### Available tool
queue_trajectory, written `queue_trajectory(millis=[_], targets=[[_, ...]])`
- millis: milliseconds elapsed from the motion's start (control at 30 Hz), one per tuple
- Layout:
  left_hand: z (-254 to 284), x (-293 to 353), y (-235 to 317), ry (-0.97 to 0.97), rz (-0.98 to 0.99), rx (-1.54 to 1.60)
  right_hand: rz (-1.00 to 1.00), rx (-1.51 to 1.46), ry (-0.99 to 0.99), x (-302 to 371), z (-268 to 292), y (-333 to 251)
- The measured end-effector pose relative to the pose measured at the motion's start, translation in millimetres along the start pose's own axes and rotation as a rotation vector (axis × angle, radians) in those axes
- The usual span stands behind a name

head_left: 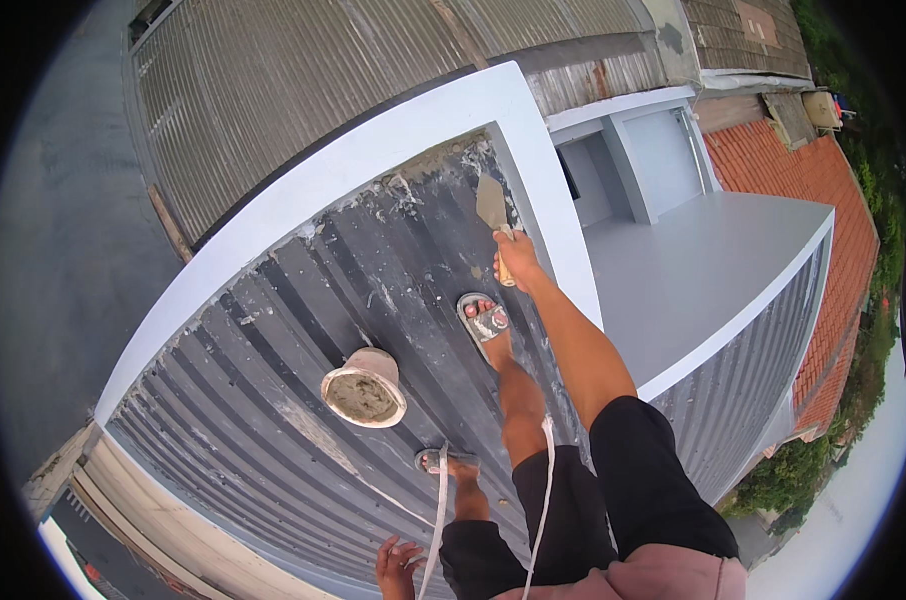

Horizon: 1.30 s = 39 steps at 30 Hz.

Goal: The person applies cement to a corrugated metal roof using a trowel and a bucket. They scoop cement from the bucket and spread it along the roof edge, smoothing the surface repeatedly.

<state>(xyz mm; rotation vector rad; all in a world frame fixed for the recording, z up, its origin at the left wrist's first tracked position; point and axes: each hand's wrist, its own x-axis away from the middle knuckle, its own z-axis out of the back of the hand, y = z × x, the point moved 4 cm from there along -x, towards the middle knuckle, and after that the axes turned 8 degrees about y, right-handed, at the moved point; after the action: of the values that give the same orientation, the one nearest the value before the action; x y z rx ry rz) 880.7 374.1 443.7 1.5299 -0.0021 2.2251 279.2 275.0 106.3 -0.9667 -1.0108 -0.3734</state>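
In the head view, your right hand [513, 258] is wrapped around the wooden handle of a trowel [491, 202], whose blade points away from you above the dark ribbed roof [420, 262], near the corner of the white parapet [548, 205]. Your left hand [397, 570], partly cut off by the lower edge, has its fingers loosely spread and appears to grasp nothing; a white strap [434, 530] hangs just beside it. The bucket [381, 364] stands tilted on the roof, to the left of your feet, with grey mortar [361, 399] filling much of it, so a good share seems unused. As for progress, a rough grey-brown band [443, 160] lies along the foot of the parapet close to the far corner, while farther left that joint shows only scraps and pale smears, which suggests that part is not yet covered. The parapet's top looks finished in white, and splatters dot the roof. Whether the trowel carries any mortar, you cannot tell from here.
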Motion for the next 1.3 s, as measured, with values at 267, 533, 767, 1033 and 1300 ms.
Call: queue_trajectory(millis=[267, 533, 767, 1033, 1300], targets=[[-42.8, 60.2, -1.2, -0.094, 0.184, -0.074, -0.052, -0.126, 0.106, -87.6, -50.0, -66.7], [-38.9, 58.9, -26.7, -0.061, 0.228, 0.229, -0.317, -0.905, -0.116, -74.9, -54.3, -56.1], [-101.6, 59.0, 6.3, 0.064, 0.278, 0.076, 0.284, 0.293, 0.265, -89.1, -27.4, -38.3], [-114.4, 43.2, -28.4, 0.052, 0.345, 0.095, 0.585, 0.73, 0.345, -106.5, -5.3, -36.8], [-97.8, 22.5, -34.2, 0.068, 0.37, 0.055, 0.706, 0.555, 0.271, -152.0, 26.9, -20.2]])
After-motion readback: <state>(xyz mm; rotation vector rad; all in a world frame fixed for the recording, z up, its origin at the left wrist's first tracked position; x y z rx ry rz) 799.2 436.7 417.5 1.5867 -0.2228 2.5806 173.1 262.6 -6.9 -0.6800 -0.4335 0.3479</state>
